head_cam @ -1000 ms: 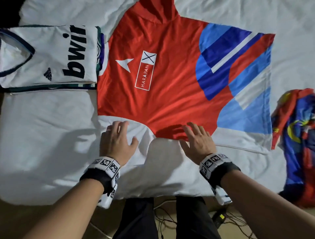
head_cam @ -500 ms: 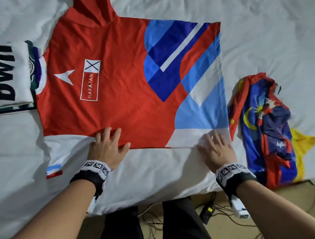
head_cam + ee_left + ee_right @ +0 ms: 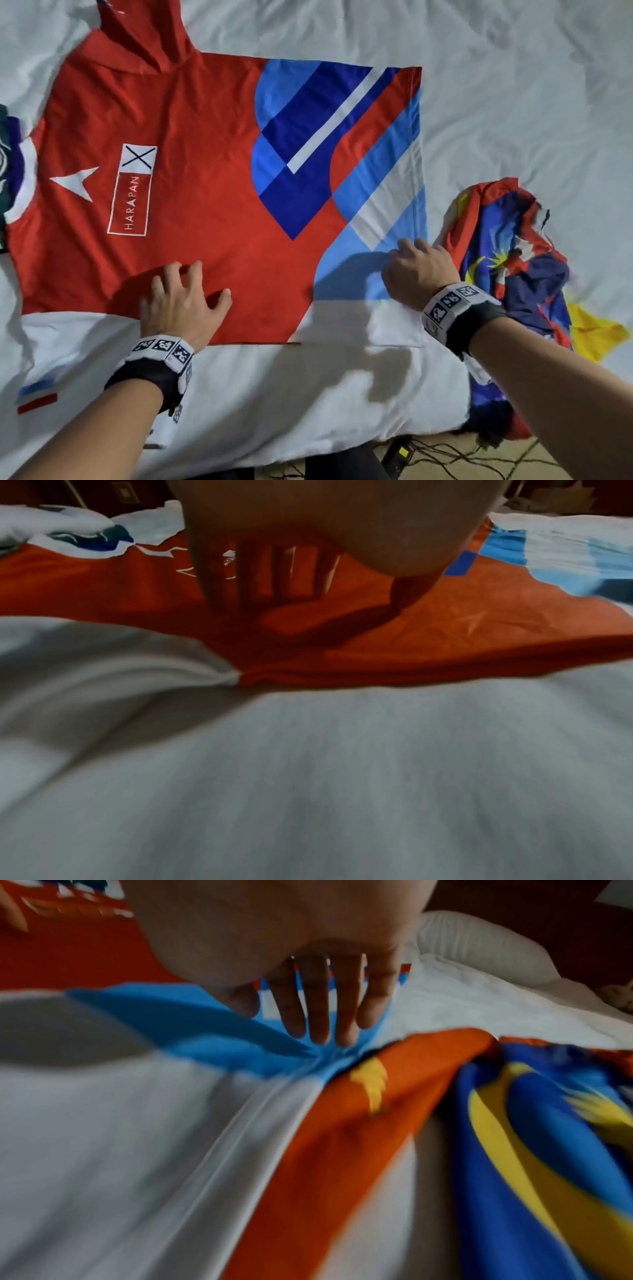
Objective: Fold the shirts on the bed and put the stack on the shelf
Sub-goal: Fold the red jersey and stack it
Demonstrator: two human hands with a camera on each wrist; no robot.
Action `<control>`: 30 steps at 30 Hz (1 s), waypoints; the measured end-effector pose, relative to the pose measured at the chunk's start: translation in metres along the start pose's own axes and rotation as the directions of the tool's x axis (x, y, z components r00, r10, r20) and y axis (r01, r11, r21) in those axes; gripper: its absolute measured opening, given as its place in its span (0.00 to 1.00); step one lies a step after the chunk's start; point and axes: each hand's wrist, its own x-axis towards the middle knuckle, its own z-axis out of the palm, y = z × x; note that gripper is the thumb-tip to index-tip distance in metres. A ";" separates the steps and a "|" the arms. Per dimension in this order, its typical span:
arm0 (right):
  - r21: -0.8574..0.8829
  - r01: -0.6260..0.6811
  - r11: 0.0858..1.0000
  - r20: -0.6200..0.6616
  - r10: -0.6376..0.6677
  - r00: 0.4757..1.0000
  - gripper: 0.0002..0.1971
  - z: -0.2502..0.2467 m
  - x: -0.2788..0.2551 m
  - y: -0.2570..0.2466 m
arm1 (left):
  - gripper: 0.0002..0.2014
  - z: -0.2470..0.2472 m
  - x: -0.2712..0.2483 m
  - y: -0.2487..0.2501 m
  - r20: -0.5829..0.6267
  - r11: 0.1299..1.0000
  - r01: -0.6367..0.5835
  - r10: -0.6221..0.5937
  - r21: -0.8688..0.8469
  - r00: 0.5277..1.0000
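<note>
A red shirt point(image 3: 205, 171) with a blue and white pattern lies spread flat, front up, on the white bed point(image 3: 513, 85). My left hand point(image 3: 185, 294) rests on its red lower part, fingers spread and tips pressing the cloth point(image 3: 445, 631). My right hand point(image 3: 418, 270) is at the shirt's near right corner by the hem. Its straight fingers point(image 3: 318, 1010) press down on the light blue cloth point(image 3: 205, 1031), which puckers at the tips. A crumpled blue, red and yellow shirt point(image 3: 513, 274) lies just right of that hand.
The edge of a folded white shirt point(image 3: 5, 154) shows at the far left. A white pillow point(image 3: 479, 947) lies beyond the right hand. The bed's near edge runs below my wrists, with cables and a small black box point(image 3: 400, 455) on the floor.
My right hand slid right along the shirt's near edge to its hem corner. My left hand moved up onto the red cloth. The view swung right, and the folded white shirt left the picture.
</note>
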 end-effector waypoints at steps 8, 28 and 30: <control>-0.041 0.046 0.998 0.030 -0.045 0.999 0.32 -0.009 0.123 0.033 | 0.44 0.024 0.032 0.035 0.004 0.997 -0.041 0.042 -0.059 0.999; -0.115 0.303 0.946 -0.090 -0.313 0.945 0.35 -0.044 0.248 0.087 | 0.45 0.039 0.039 0.052 -0.007 0.996 0.046 -0.047 -0.080 0.999; -0.107 0.076 0.991 -0.054 -0.082 0.995 0.33 -0.040 0.252 0.106 | 0.45 0.038 0.038 0.052 -0.011 0.995 0.040 -0.041 -0.091 0.999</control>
